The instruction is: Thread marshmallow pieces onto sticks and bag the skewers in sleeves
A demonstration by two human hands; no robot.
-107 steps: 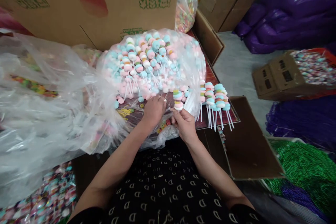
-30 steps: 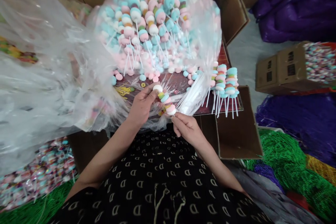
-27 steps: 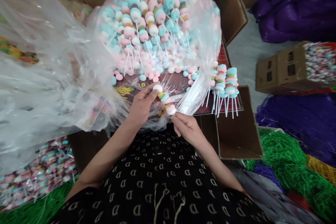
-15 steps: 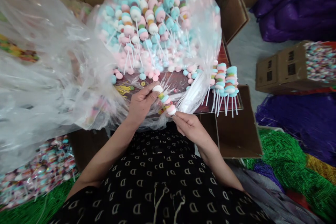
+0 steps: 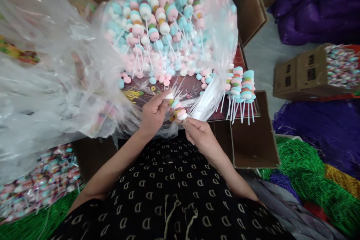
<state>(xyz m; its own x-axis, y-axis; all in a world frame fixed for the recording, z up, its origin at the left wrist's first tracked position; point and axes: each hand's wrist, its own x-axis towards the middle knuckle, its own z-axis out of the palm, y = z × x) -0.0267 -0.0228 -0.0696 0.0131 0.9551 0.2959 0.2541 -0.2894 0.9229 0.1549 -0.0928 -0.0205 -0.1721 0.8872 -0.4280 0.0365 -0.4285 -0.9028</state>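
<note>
A skewer of pink, white and pale-blue spongy discs, with yellow-green and orange ones between (image 5: 176,104), sits tilted at the centre of the frame, its white end pointing upper left. It looks very light. The pastel discs seem soft, matt and easily dented; the coloured pieces between are likely denser and a little tacky. The stick would be the stiff part, though little of it shows.

The left hand (image 5: 154,114) has a narrow grip, thumb and fingers pinching the white top end. The right hand (image 5: 200,133) is closed at the lower end, just beneath the white disc, apparently on the stick. That bare length should be the safest hold; the discs call for a light pinch.

Right of the hands lies a bundle of thin white sticks (image 5: 206,102) on the dark-red desk (image 5: 241,59), then a row of similar skewers (image 5: 242,84). Above bulges a clear plastic bag of pastel discs (image 5: 222,39).
</note>
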